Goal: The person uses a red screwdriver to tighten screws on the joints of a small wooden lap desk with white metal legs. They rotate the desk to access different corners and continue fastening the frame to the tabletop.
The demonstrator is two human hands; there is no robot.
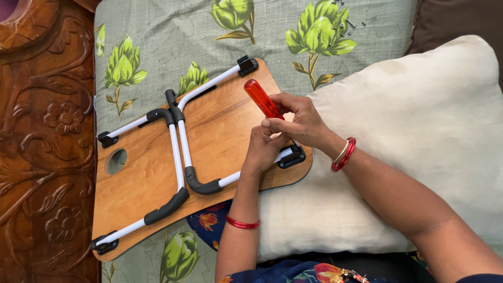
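Carved dark wood of a bed frame [36, 157] fills the far left, and beside it a grey-green bedsheet [173, 36] printed with green flowers runs across the top. On the sheet lies an upturned wooden lap table [141, 183], its underside up, with a round cup hole [116, 161] near its left edge that has nothing in it. White folding legs [178, 147] with black grips lie flat against the board, hinged on black brackets at the corners. The table's right edge rests on a cream pillow [419, 136], which takes up most of the right side. The left hand [262, 149] is closed near the right-hand bracket [291, 156], touching the screwdriver's lower part. The right hand [301, 121] is closed around a screwdriver [262, 98] with a clear orange handle, held tilted over that bracket. A few small loose screws [348, 23] lie on the sheet near the top edge, well apart from the hands.
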